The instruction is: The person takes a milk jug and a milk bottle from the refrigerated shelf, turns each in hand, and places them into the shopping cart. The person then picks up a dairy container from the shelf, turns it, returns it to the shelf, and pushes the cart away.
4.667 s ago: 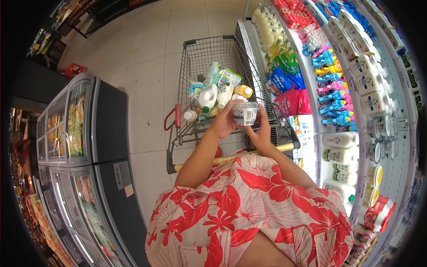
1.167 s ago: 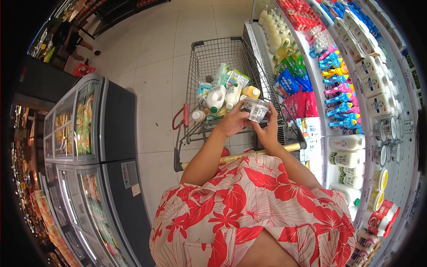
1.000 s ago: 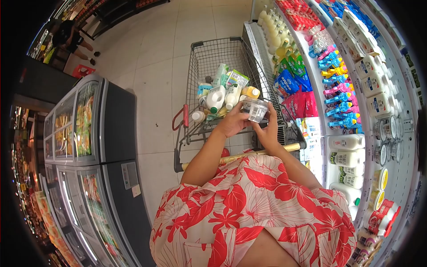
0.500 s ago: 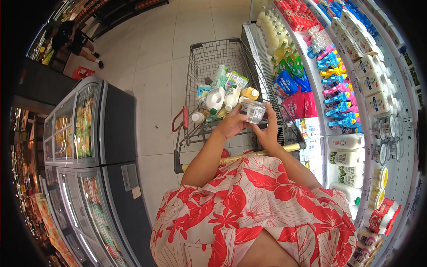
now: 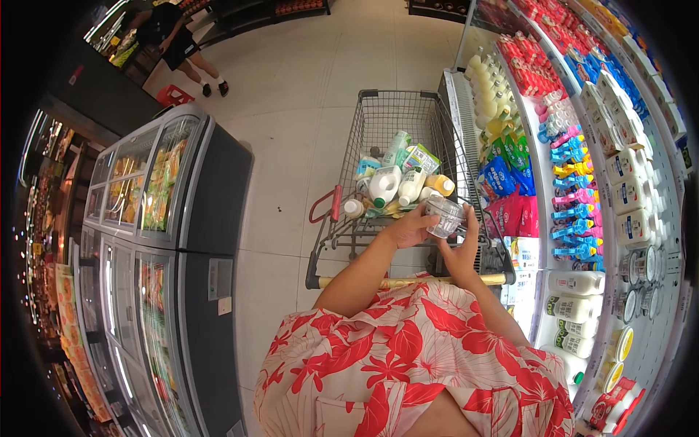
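A clear plastic tub is held above the near end of the shopping cart. My left hand closes on its left side, with the thumb on the tub. My right hand grips it from the right and below. What is inside the tub is too small to make out. Just beyond my hands, in the cart, lie a white jug with a green cap, a white bottle, an orange-yellow bottle and a green-white packet. The cart's yellow handlebar runs beneath my forearms.
Refrigerated shelves on the right hold milk bottles, yogurt tubs and bright pouches. A grey freezer cabinet stands on the left. Farther back, a person in dark clothes is near a red basket. Tiled floor lies between.
My view has turned somewhat left, so the cart and shelves sit farther right. The tub has tilted in my hands, which both keep hold of it. The person at the back stands more upright.
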`<state>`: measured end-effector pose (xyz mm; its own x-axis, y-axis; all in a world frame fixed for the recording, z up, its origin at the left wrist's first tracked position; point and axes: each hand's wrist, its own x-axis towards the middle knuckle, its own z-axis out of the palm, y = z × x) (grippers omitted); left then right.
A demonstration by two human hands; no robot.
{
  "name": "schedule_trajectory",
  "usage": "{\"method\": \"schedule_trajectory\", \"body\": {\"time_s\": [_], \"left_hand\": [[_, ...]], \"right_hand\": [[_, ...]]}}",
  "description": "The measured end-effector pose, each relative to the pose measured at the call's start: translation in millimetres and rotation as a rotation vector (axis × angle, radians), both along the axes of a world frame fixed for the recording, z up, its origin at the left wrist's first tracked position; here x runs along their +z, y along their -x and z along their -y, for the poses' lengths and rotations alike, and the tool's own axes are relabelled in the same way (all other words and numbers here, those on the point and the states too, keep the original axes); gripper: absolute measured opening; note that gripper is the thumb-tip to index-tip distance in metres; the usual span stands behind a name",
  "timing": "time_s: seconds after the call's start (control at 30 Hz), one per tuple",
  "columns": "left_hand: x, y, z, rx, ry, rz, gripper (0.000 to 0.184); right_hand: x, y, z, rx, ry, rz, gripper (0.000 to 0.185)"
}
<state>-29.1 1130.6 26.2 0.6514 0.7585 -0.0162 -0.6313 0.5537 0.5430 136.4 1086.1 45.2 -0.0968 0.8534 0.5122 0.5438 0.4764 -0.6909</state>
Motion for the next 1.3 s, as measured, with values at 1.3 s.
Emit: {"method": "schedule_trajectory", "body": {"time_s": [1.3], "left_hand": [[-11.6,-6.9,-3.5,0.164,-0.05,0.127,0.054]], "right_hand": [[-16.2,-2.5,-3.3,0.088,0.075,-0.095,0.104]]}}
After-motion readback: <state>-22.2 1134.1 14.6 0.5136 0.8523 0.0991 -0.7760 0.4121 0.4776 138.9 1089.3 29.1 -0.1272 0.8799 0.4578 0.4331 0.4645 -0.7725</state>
